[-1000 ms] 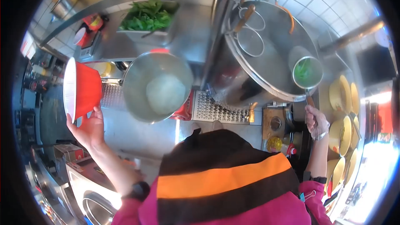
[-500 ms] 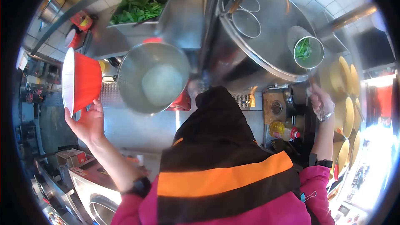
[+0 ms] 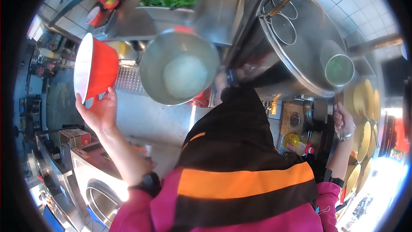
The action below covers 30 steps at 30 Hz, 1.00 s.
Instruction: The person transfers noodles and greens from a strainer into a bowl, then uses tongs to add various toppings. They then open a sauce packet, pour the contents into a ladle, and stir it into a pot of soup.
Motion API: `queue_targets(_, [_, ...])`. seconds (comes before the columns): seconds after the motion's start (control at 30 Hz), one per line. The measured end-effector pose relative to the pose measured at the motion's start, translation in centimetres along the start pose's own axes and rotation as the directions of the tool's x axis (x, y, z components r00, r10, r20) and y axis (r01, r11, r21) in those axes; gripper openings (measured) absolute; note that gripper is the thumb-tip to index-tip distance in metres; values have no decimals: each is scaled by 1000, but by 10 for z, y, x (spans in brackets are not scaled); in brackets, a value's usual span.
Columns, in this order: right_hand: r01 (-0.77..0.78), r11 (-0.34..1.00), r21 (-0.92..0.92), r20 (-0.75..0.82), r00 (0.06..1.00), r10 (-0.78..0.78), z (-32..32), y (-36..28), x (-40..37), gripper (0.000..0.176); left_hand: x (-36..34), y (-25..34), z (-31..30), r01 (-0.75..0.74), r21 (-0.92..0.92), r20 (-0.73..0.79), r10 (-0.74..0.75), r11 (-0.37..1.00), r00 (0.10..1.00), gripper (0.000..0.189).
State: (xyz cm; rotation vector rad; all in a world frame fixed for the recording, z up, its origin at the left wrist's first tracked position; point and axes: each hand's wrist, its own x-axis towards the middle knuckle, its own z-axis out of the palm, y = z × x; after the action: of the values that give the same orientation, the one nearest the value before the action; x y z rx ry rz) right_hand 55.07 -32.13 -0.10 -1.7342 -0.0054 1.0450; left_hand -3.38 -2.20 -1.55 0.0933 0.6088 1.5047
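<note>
My left hand [image 3: 101,111] is closed around the lower part of a red bowl [image 3: 104,69] with a white inside, its mouth facing left. My right hand [image 3: 343,122] grips the handle of a noodle strainer [image 3: 352,74], deep and cup-shaped. Green leaves [image 3: 338,68] lie inside the strainer, blurred now. Its cup is over the near right rim of a large steel pot [image 3: 274,47]. Two round wire-rimmed strainers [image 3: 295,38] hang at the left of the pot. Between bowl and pot stands a steel bucket [image 3: 150,75] with something whitish in its bottom.
A steel container [image 3: 171,15] of leafy greens stands on the back counter, near a red tub [image 3: 94,16]. An oil bottle [image 3: 294,143] is beside the pot's near side. Yellow round lids or pans [image 3: 364,137] line the right. A boxy white appliance [image 3: 96,178] stands at lower left.
The view has turned, so most of the scene sits further right. The leaves in the strainer look more blurred. Both hands keep their hold on the bowl and the strainer.
</note>
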Motion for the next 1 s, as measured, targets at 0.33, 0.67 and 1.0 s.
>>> queue_targets(0.33, [13, 984, 177, 35, 999, -19, 12, -6, -3, 20, -6, -43, 24, 147, 120, 126, -162, 982, 979, 58])
queue_targets(0.67, [376, 904, 205, -88, 927, -366, 37, -61, -55, 26, -10, -126, 93, 161, 496, 331, -357, 853, 874, 53])
queue_targets(1.0, [-234, 894, 383, 289, 949, 124, 20, -19, 21, 21, -64, -243, 132, 211, 668, 426, -599, 714, 678, 60])
